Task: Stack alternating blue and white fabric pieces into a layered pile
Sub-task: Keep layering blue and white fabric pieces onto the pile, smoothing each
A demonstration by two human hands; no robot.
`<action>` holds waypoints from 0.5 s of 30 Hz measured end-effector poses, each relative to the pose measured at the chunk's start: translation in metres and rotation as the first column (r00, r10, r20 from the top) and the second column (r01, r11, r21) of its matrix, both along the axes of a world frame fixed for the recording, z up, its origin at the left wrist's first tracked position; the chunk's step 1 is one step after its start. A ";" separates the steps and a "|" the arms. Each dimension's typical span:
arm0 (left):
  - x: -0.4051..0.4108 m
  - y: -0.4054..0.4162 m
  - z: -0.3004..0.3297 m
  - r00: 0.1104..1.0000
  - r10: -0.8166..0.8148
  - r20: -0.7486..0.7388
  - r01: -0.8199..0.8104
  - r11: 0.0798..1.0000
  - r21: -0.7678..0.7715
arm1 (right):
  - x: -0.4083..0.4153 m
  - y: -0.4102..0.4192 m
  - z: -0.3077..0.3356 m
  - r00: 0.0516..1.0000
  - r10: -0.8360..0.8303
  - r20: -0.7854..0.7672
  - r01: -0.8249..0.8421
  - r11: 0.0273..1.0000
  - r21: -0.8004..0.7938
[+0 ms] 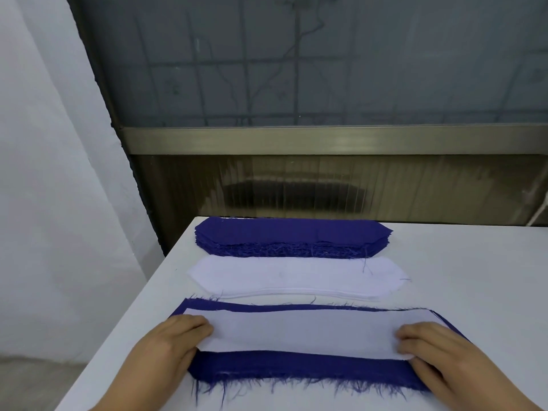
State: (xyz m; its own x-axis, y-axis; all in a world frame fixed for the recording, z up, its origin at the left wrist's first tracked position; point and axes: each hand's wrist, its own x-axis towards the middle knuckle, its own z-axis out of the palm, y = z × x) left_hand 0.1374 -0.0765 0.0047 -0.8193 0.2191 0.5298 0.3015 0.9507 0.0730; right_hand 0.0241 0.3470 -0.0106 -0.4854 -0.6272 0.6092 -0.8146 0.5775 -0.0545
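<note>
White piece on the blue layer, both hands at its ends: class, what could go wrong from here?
1. The white piece sits toward the far edge of the blue piece, so the layers may end up misaligned.
2. The left hand and right hand hold only the ends; the middle could wrinkle or shift.
3. Loose frayed threads on the near edge might snag or get trapped between layers.

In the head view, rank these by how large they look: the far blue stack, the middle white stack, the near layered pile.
1. near layered pile, though nearest the camera
2. middle white stack and far blue stack: too alike to rank
</note>
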 end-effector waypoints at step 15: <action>-0.021 -0.004 0.006 0.959 0.145 -0.243 -0.118 0.986 0.121 | 0.007 0.000 0.001 1.000 -0.006 -0.004 0.006 1.000 0.002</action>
